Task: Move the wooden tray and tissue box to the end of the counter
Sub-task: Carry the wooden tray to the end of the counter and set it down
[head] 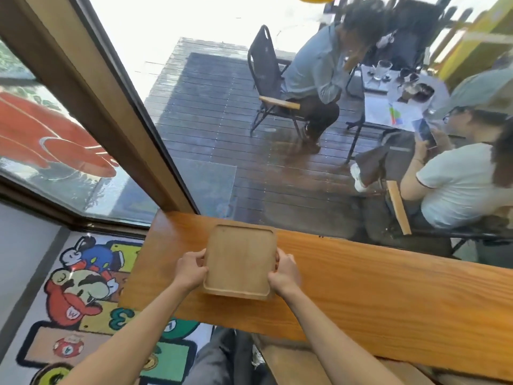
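Note:
A light wooden tray (240, 259), square with rounded corners and a raised rim, is empty and sits near the left end of the orange-brown wooden counter (374, 287). My left hand (190, 270) grips its left edge and my right hand (284, 273) grips its right edge. Its near edge looks slightly lifted off the counter. No tissue box is in view.
The counter runs along a large window and ends at the left by the brown window frame (91, 107). A colourful cartoon rug (83, 301) lies on the floor to the left. Behind the glass, two people sit at a small table (402, 98) on a dark deck.

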